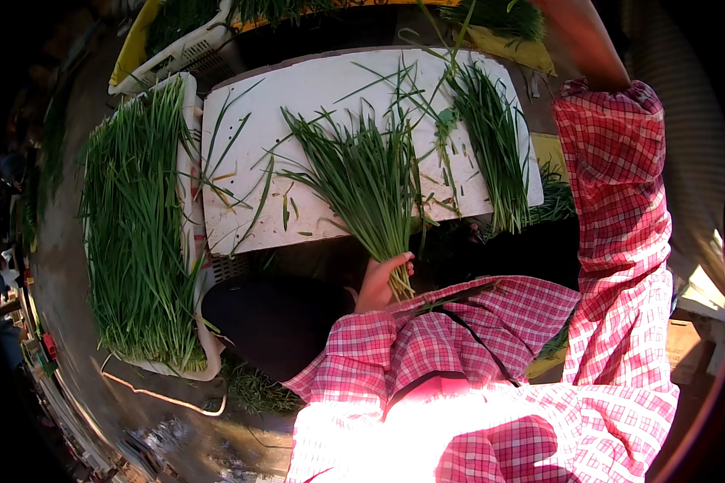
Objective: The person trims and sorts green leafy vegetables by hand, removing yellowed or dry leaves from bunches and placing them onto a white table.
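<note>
Fingers (397, 262) of the left hand (374, 283) are clenched around one bunch of long, flat green leaves (358, 173), stalk ends below, tips spread over one white, pitted board (254, 193). A second bunch (491, 145) lies on the board's right side. One heaped crate (209, 346) stands left. Two checked sleeves (620, 201) show. The right hand is cut off above; its fingers' state cannot be told.

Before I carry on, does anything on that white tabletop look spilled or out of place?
Yes, slightly: loose narrow green blades and small yellowish leaf bits lie scattered on the flat white tabletop, left of the bunch of long green leaves in the left hand. They look odd because they're strewn singly, not gathered.
</note>
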The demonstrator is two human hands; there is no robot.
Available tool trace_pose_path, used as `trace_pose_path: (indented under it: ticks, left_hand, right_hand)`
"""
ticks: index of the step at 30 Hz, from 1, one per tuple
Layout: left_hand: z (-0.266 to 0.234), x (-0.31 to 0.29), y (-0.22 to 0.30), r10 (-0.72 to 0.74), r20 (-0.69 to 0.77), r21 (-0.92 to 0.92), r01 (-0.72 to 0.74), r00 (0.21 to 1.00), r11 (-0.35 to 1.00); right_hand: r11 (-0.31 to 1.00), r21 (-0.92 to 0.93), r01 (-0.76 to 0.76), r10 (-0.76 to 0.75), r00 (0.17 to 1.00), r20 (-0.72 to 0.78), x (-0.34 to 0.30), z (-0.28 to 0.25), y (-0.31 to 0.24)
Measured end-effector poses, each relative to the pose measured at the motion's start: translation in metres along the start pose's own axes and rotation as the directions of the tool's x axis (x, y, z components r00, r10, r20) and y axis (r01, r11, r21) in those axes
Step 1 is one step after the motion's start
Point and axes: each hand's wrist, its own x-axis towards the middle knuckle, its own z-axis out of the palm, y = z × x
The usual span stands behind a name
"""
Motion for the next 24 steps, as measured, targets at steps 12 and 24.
trace_pose_path:
  ticks: [12,24]
  left_hand:
    - [0.001,-0.011,0.01,0.066,0.034,-0.123,-0.061,0.997,0.991]
    - [0.022,-0.046,0.036,0.322,0.265,0.085,-0.354,0.909,0.931]
  right_hand:
    - [0.998,-0.053,0.023,-0.01,0.972,0.233,-0.107,-0.075,-0.08]
    - [0.902,-0.365,0.229,0.068,0.76,0.646,-0.202,0.003,0.017]
